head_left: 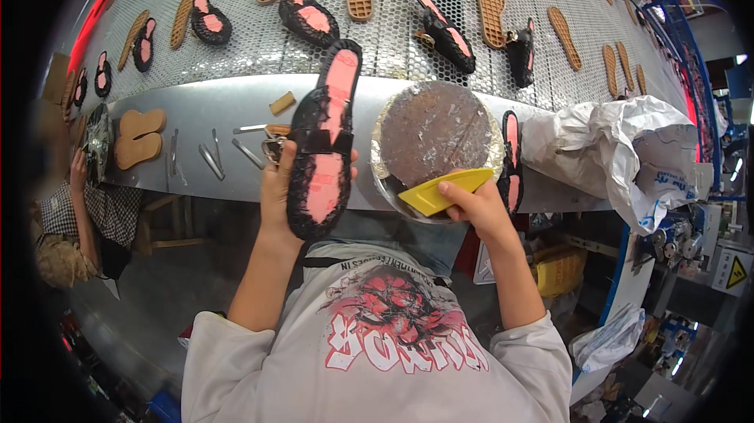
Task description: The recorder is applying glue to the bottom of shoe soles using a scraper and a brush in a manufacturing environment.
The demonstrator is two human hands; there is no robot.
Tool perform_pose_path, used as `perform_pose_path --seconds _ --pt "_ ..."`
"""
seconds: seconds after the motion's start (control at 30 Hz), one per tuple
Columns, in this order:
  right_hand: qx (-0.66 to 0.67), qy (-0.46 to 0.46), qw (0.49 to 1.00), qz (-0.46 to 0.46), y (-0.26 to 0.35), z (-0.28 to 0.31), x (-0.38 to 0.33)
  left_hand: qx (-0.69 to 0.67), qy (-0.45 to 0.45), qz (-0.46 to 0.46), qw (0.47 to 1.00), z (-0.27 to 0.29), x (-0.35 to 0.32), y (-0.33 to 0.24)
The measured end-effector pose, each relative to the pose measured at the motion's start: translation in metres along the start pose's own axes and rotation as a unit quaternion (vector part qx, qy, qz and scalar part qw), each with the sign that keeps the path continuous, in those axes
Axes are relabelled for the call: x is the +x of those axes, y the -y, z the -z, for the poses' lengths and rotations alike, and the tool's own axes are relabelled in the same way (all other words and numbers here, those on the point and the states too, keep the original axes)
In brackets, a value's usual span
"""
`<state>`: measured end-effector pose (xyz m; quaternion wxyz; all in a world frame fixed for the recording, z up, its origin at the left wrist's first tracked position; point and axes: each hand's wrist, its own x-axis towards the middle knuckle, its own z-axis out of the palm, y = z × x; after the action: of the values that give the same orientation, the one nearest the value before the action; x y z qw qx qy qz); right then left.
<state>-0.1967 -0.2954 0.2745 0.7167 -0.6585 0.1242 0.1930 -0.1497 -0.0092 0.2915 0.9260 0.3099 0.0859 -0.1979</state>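
Note:
My left hand point(280, 186) is closed around a black shoe upper point(311, 179), held upright over the bench edge with its pink underside toward me. A metal buckle point(273, 148) shows at its left side, beside my fingers. In my right hand point(481, 209) is a flat yellow scraper point(444, 190), pinched near its lower edge. The scraper lies over the near rim of a round pan point(380, 148) with a foil-like edge. A dark brown, blotchy surface point(432, 128) fills the pan. Just right of the pan lies another black and pink shoe upper point(511, 164).
Tan soles point(140, 139), metal hand tools point(210, 160) and a small tan block point(281, 102) sit on the metal bench point(236, 93). Beyond, a perforated conveyor point(236, 62) carries several soles and uppers. Crumpled white wrapping point(613, 148) stands at right; a co-worker's arm point(81, 187) at far left.

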Motion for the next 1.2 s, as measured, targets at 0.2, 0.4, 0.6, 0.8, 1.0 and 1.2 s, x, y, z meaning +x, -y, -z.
perform_pose_path --seconds 0.2,0.4,0.6,0.8,1.0,1.2 --pt "0.271 0.046 0.961 0.012 0.028 -0.026 -0.022 -0.023 -0.040 0.008 0.999 -0.016 -0.003 0.006" --pt "-0.111 0.023 0.911 0.396 0.055 -0.052 -0.021 0.012 -0.066 0.048 0.997 -0.032 -0.011 0.019" --pt "-0.221 0.178 0.815 0.505 0.071 -0.061 -0.024 -0.039 -0.060 0.100 0.992 -0.034 -0.015 0.018" --pt "-0.203 0.146 0.825 0.507 0.065 -0.080 -0.040 -0.057 -0.073 0.089 0.992 -0.029 -0.010 0.010" --pt "-0.210 -0.007 0.884 0.417 0.061 -0.068 -0.027 -0.101 -0.118 0.049 0.987 -0.028 -0.011 0.015" --pt "-0.308 0.053 0.785 0.534 0.051 -0.082 -0.043 -0.105 -0.072 0.068 0.990 -0.013 -0.022 0.013"
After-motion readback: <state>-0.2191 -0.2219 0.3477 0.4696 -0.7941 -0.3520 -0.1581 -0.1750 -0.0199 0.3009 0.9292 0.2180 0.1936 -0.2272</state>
